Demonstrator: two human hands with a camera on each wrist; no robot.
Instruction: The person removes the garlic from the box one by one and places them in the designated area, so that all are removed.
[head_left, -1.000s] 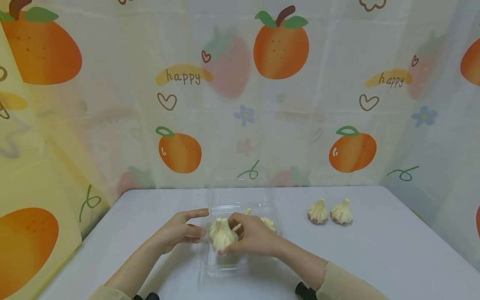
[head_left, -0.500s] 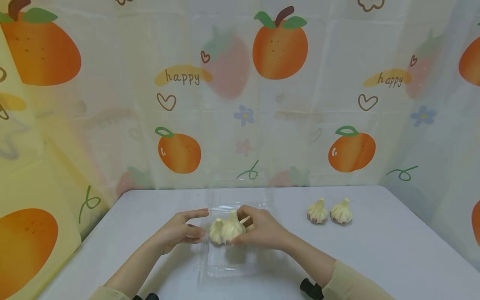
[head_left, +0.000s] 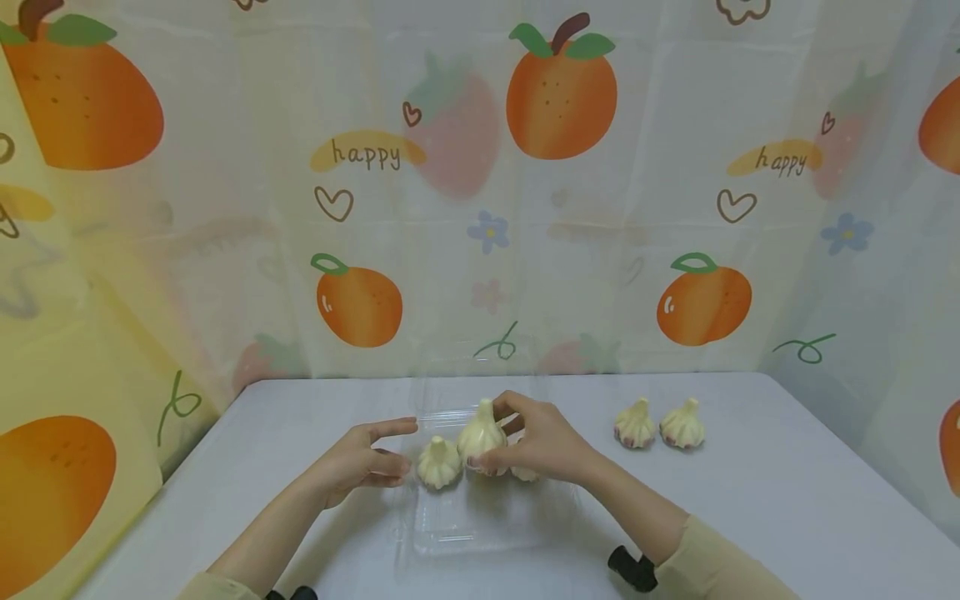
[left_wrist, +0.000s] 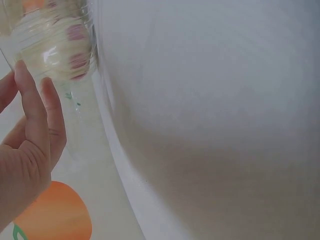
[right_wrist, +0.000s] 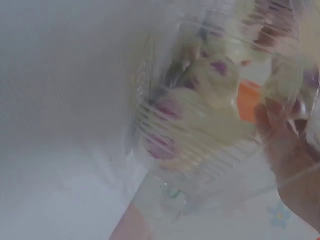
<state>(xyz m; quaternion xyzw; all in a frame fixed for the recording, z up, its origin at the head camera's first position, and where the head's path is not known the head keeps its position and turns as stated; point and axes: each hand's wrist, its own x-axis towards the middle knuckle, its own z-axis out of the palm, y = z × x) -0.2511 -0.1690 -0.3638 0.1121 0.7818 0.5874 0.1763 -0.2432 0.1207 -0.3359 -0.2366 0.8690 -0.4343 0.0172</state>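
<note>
In the head view, my right hand (head_left: 542,442) holds a garlic bulb (head_left: 482,437) by its side over a clear plastic box (head_left: 450,542) with its lid raised at the back. A second garlic bulb (head_left: 438,463) sits in the box at left. Part of another pale bulb (head_left: 525,474) shows below the right hand, which hides the rest. At the box's left edge my left hand (head_left: 367,457) has its fingers extended, fingertips right at the rim. Through the clear wall, the left wrist view shows purple-marked garlic (left_wrist: 60,55) close to those fingertips. The right wrist view is blurred.
Two more garlic bulbs (head_left: 636,423) stand side by side on the white table (head_left: 750,500), right of the box. A fruit-printed curtain (head_left: 450,292) hangs behind the table. Dark straps or camera parts (head_left: 633,569) are at the wrists.
My right hand has carried the garlic bulb rightward and toward the back, away from the bulb at left, now fully visible. The left hand has stayed at the box's edge.
</note>
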